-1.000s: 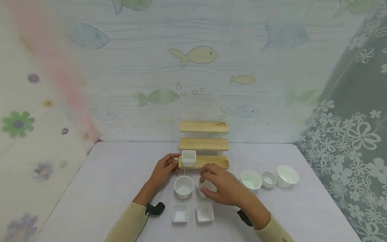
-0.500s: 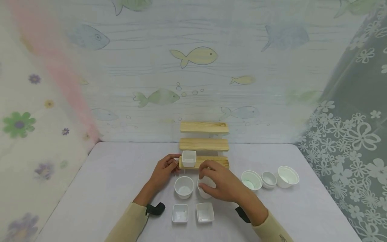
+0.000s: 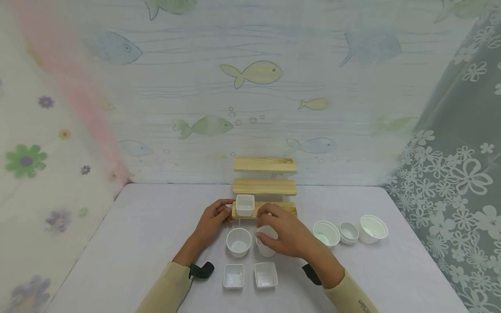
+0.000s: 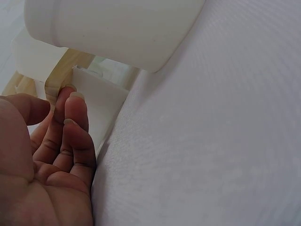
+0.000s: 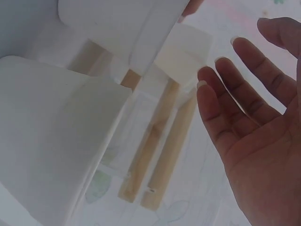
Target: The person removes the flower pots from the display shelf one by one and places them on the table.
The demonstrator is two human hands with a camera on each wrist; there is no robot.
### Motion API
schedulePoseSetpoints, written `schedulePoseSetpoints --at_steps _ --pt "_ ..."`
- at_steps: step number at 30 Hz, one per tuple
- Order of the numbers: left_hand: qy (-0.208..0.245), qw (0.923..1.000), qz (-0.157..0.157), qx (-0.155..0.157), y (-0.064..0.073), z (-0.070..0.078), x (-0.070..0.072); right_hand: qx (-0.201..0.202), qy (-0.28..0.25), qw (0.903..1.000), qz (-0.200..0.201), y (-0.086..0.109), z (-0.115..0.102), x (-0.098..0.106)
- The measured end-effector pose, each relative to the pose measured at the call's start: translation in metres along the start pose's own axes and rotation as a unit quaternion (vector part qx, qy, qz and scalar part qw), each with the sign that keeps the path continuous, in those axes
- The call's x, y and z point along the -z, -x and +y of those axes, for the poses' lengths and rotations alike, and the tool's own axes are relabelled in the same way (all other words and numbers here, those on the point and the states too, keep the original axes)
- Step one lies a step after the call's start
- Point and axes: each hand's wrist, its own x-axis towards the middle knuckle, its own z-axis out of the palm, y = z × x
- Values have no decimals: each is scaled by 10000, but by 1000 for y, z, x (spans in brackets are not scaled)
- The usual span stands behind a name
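A three-tier wooden shelf rack (image 3: 264, 186) stands at the back, a white square bowl (image 3: 245, 205) at the left of its lowest tier. My left hand (image 3: 212, 221) holds the left end of that tier, its fingertips at the wood in the left wrist view. My right hand (image 3: 285, 231) hovers over a round white bowl (image 3: 265, 248), covering part of it. In the right wrist view its fingers (image 5: 251, 92) are loosely bent with nothing between them. Left of that bowl is another round white bowl (image 3: 238, 242).
Two square white dishes, one on the left (image 3: 233, 276) and one on the right (image 3: 266, 274), lie in front of the round bowls. Further right stand a wide round bowl (image 3: 326, 233), some small bowls (image 3: 349, 232) and a deeper bowl (image 3: 372, 228).
My right hand has shifted slightly left and up over the round bowl, and now hides a bowl rim seen earlier behind it. My left hand keeps its place at the shelf.
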Motion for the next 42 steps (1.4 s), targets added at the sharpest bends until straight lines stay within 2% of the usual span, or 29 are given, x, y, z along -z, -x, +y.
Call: schedulePoseSetpoints --at_steps 11,18,29,37,42 --pt "184 9998 -93 -45 0 1 0 -165 148 9992 334 -11 -1 -1" --pt "213 9997 -82 12 1 1 1 -395 39 9988 288 -18 -1 -1" --pt "264 9996 -81 97 2 7 0 -521 -75 9974 488 -26 5 -6" --pt "224 9997 -62 61 1 6 0 -511 -32 9966 648 -29 7 -10" --pt "201 9998 6 54 0 3 0 -642 136 9964 532 -30 8 -12"
